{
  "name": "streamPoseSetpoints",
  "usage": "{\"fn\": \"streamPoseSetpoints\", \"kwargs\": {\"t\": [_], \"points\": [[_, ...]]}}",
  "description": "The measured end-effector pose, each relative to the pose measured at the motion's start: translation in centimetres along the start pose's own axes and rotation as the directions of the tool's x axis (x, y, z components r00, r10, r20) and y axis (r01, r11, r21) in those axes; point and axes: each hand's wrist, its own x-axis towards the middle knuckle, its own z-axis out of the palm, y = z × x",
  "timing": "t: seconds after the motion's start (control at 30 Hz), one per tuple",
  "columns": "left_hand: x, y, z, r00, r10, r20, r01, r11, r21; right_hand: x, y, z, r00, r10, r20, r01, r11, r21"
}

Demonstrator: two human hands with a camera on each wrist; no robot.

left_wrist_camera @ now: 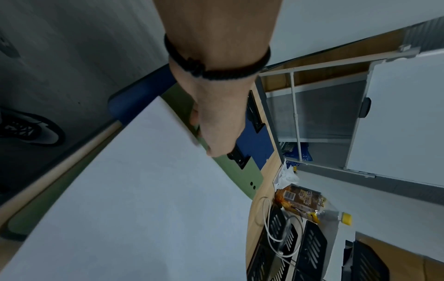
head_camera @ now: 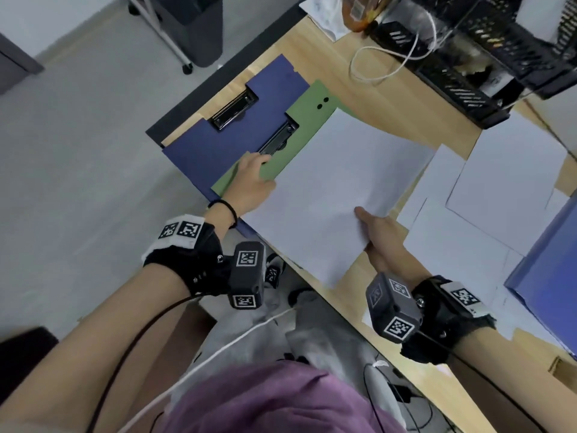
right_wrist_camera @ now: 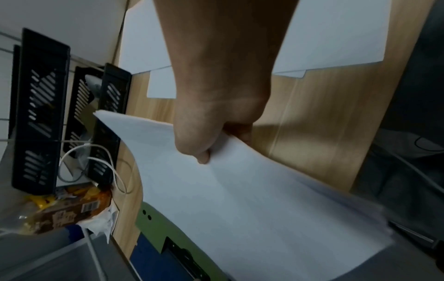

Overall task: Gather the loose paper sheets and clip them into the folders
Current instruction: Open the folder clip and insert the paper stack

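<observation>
A: Item one, progress. What is in hand?

B: One stack [head_camera: 327,189] of white sheets, carried over the green folder [head_camera: 309,104], not yet under its clip [head_camera: 278,139]. The green folder lies on top of a blue folder [head_camera: 218,142], whose own clip [head_camera: 232,109] holds no paper that I can see. Nothing clipped so far, by my reading.

A: Left over?

B: Loose sheets [head_camera: 505,182] lie spread on the desk [head_camera: 374,95] to the right, overlapping one another. A second blue folder [head_camera: 549,270] sits at the desk's right edge. I judge the task early: the first stack is about to go in, the rest ungathered.

A: Item two, hands. Right?

B: Right hand [head_camera: 379,232] pinches the stack at its near right edge, thumb on top, fingers curled beneath; the right wrist view shows the paper bowing up from the grip. Forearm reaches forward over the desk's near edge.

A: Left?

B: Left hand [head_camera: 253,176] rests on the green folder at the stack's left edge, back of the hand up, fingertips reaching to the near end of the clip. Whether they press the lever or only touch it, I cannot tell; the fingers are hidden in both views.

A: Other entries?

B: Black trays [head_camera: 487,57], a white cable [head_camera: 390,64], a bottle [left_wrist_camera: 312,207], all at the far side, well apart from the folders.
</observation>
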Motion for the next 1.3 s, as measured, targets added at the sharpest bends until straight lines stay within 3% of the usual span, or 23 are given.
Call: {"fn": "streamPoseSetpoints", "kwargs": {"t": [0.23,0.43,0.57,0.83,1.0,1.2,1.3], "points": [[1.6,0.0,-1.3,0.998,-0.059,-0.005,0.059,0.998,0.032,0.6,-0.3,-0.8,0.991,0.131,-0.020,-0.124,0.969,0.213],[2.2,1.1,-0.3,0.994,-0.105,-0.010,0.106,0.990,0.093,0.2,0.2,-2.3,0.989,0.140,0.035,-0.144,0.948,0.283],[2.4,3.0,0.7,0.993,-0.104,0.058,0.097,0.989,0.112,-0.8,-0.1,-4.5,0.992,0.118,0.042,-0.126,0.924,0.360],[1.6,8.8,8.6,0.969,-0.062,0.238,-0.055,0.889,0.455,-2.9,2.1,-12.0,0.990,0.119,-0.076,-0.075,0.900,0.428],[2.9,11.6,12.9,0.903,-0.098,0.418,-0.136,0.857,0.497,-3.5,4.9,-16.1,0.975,0.152,-0.161,-0.046,0.849,0.526],[3.2,15.0,16.9,0.907,-0.079,0.414,-0.168,0.832,0.528,-2.6,7.5,-18.3,0.955,0.248,-0.162,-0.117,0.818,0.563],[3.3,15.2,18.3,0.923,-0.109,0.370,-0.079,0.885,0.458,-2.1,8.5,-19.0,0.936,0.287,-0.205,-0.138,0.832,0.537]]}}
